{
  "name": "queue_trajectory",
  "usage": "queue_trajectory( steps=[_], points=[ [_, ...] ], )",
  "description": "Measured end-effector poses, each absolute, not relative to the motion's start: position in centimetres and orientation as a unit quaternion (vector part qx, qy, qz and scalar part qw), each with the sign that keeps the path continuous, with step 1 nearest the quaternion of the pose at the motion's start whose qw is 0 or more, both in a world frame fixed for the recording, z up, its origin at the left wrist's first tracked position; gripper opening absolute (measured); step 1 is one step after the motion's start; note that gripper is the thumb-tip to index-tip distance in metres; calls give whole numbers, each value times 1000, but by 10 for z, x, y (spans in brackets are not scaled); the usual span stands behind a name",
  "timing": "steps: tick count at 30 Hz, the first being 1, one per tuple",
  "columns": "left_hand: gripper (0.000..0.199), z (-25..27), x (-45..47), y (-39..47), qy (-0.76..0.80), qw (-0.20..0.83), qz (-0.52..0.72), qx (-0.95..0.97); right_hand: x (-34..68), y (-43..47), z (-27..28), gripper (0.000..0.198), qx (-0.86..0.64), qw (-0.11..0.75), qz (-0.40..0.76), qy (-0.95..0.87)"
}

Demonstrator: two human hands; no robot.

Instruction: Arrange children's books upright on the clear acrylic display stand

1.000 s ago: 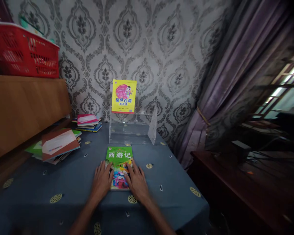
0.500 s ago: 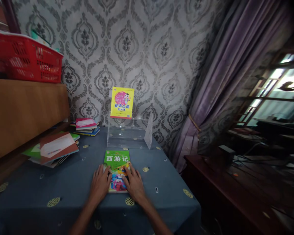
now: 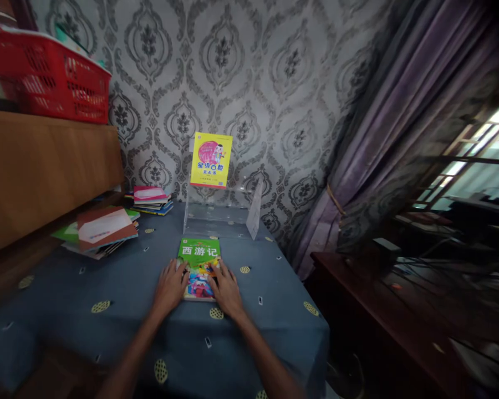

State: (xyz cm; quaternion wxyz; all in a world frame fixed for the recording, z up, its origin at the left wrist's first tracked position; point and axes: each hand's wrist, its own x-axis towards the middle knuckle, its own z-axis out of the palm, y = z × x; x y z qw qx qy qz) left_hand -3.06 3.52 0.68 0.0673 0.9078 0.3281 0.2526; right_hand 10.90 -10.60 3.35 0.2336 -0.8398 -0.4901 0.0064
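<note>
A green paperback book [image 3: 199,250] with large white Chinese characters and a colourful picture lies face up on the cloth-covered table. My left hand [image 3: 171,284] rests at its left edge, fingers stretched forward and the thumb side over the cover. Along the right edge lies my right hand [image 3: 227,289], palm down, fingers apart and partly on the cover. Both hands are open and touch the book without lifting it. Behind it stands a clear acrylic rack [image 3: 220,213], with a yellow workbook [image 3: 211,160] upright on its upper level.
At the left is a loose book stack [image 3: 106,230], brown-covered on top; a smaller stack [image 3: 150,197] with a pink top sits behind it. A red basket [image 3: 66,83] stands on a wooden cabinet [image 3: 54,172]. Right of the table [image 3: 270,282] are a purple curtain [image 3: 374,122] and a dark desk [image 3: 357,293].
The view has tilted down slightly, so everything sits higher in the picture. My hands stay at the sides of the green book, which remains flat on the table.
</note>
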Motion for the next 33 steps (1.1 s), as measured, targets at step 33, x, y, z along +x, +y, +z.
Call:
queue_trajectory(
  steps=[33],
  points=[
    [43, 4, -32, 37, 332, 96, 266, 900, 109, -105, 31, 47, -841, 230, 9, -490]
  ],
)
